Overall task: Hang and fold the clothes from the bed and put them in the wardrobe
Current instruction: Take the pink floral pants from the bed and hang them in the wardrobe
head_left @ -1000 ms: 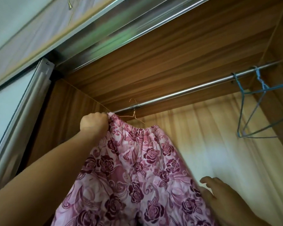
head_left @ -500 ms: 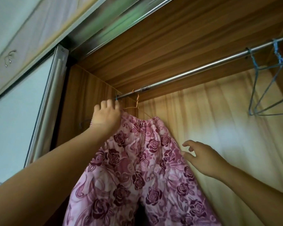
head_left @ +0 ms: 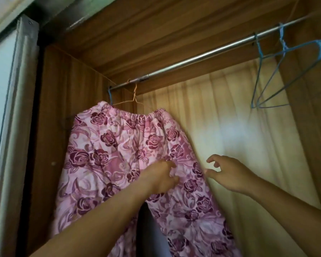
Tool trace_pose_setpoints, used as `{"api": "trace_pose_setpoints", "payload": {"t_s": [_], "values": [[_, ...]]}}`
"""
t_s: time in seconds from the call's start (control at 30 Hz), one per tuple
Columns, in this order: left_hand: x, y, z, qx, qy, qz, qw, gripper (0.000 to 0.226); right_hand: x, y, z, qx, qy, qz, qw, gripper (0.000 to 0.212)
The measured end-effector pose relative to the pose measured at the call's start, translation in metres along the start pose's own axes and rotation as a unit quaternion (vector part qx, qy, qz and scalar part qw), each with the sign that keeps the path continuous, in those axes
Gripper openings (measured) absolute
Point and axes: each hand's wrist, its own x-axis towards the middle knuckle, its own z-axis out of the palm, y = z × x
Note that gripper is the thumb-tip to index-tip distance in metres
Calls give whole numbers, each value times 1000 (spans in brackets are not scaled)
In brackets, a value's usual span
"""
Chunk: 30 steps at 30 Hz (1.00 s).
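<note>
Up in the brown wooden wardrobe (head_left: 67, 86), a pair of pink quilted trousers printed with dark red roses (head_left: 119, 145) hangs from a thin tan wire hanger (head_left: 135, 102). The hanger's hook sits over the silver metal rail (head_left: 202, 57) close to its left end, hard by the wardrobe's side wall. The elastic waistband is bunched along the hanger's arms, and the two legs drop out of view at the bottom. A blue hook (head_left: 109, 95) shows on the rail just left of the tan one, behind the waistband's corner; I cannot tell what it carries.

The left hand (head_left: 161, 178) reaches up to the middle of the trousers, where the legs part. Its fingers (head_left: 171, 164) are curled in, thumb and forefinger pinching a fold of the cloth. The right hand (head_left: 230, 175) is held just beside the trousers' right edge, in front of the pale cream curtain (head_left: 239, 117). Its fingers (head_left: 211, 159) are loosely bent and spread, holding nothing.

Far along the rail to the right hang two bare light blue wire hangers (head_left: 272, 75), well apart from the trousers. At the left edge stands the grey metal frame of a sliding door (head_left: 20, 117).
</note>
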Motion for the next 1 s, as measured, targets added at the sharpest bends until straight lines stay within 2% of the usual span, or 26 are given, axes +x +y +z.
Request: {"api": "trace_pose_setpoints", "payload": {"t_s": [0.13,0.3,0.37,0.43,0.47,0.6,0.67,0.77,0.9,1.0], "values": [[-3,16,55,-46,-79,32,995,55,-41,24,14,-57,-71,70,993,54],[-17,36,120,-85,-164,95,978,60,-105,44,24,-133,-134,182,965,65],[-34,49,147,-102,-196,135,966,49,-137,47,28,-154,-139,226,952,66],[-58,64,170,-121,-230,176,949,26,-175,49,34,-164,-148,267,938,66],[-70,72,181,-129,-245,192,942,24,-197,49,37,-166,-154,289,930,65],[-118,104,217,-132,-287,259,913,44,-294,39,44,-188,-178,364,895,62],[-143,123,232,-138,-312,289,895,49,-344,29,44,-194,-182,393,880,56],[-185,153,250,-140,-344,336,866,58,-417,10,41,-173,-193,449,855,34],[-248,194,268,-132,-380,418,815,43,-511,-22,34,-151,-176,556,798,46],[-298,225,280,-127,-427,467,764,45,-576,-50,30,-156,-193,611,752,48]]}}
